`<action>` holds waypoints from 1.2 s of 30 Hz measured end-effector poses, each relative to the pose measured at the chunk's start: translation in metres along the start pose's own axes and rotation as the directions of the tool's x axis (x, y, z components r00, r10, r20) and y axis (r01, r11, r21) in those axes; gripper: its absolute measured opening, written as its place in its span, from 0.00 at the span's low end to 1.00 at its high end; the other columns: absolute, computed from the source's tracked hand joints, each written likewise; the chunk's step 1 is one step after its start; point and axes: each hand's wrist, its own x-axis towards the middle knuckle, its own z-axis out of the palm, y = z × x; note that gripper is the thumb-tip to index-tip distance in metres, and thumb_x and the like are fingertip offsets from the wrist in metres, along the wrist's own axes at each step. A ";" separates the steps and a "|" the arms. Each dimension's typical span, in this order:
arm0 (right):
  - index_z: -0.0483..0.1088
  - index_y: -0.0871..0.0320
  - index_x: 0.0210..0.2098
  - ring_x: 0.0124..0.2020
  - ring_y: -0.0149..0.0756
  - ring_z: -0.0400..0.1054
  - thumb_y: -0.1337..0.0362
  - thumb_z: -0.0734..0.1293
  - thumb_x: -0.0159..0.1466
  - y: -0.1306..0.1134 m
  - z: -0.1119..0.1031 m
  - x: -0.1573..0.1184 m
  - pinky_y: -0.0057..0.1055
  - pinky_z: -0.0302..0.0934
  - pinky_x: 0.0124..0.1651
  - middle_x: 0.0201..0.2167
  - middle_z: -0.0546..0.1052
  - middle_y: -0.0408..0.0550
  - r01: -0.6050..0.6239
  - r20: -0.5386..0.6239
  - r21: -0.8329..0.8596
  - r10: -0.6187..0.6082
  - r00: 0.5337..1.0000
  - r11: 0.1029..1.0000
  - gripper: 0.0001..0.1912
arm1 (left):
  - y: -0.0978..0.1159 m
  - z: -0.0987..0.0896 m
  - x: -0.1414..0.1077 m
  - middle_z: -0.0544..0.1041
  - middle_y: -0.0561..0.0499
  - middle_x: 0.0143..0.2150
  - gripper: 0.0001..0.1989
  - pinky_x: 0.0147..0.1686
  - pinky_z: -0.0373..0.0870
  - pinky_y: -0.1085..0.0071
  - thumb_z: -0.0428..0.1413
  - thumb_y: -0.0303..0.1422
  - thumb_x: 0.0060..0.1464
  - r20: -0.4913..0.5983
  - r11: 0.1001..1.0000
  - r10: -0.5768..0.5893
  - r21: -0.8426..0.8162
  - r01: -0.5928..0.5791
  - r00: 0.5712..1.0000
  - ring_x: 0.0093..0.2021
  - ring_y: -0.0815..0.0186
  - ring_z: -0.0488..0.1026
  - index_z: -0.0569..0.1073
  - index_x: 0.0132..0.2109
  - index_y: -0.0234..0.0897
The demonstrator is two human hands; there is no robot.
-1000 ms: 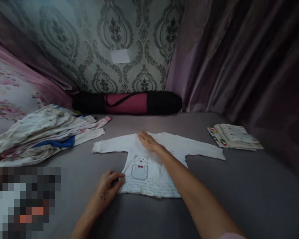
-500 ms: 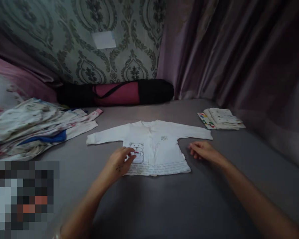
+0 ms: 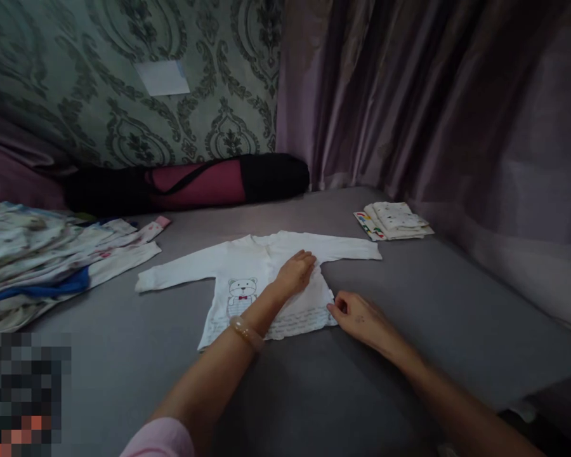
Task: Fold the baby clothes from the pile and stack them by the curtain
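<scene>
A small white long-sleeved baby shirt lies spread on the grey sheet, with a bear drawn on its lower left front and printed lines along the hem. My left hand rests on the chest at the right, palm down and fingers stretched out, covering part of the front. A pale bangle circles that wrist. At the lower right corner of the shirt, my right hand pinches the side edge near the hem between thumb and finger.
Loose baby clothes lie heaped at the left. A folded stack of cloths sits at the back right. Along the wall lies a long black and maroon bag. Purple curtains hang on the right.
My left hand has moved right, from the bear print to the right chest. My right hand has come down to the shirt's lower right edge and closed on it. The view has turned right.
</scene>
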 end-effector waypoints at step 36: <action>0.75 0.61 0.38 0.38 0.36 0.69 0.64 0.53 0.67 -0.016 -0.032 0.074 0.28 0.57 0.40 0.37 0.78 0.53 0.165 -0.114 -0.129 -0.179 0.977 0.978 0.18 | 0.001 -0.004 0.013 0.59 0.40 0.66 0.24 0.64 0.50 0.56 0.37 0.35 0.66 0.107 0.934 -0.234 0.299 0.193 0.966 0.67 0.56 0.53 0.59 0.64 0.29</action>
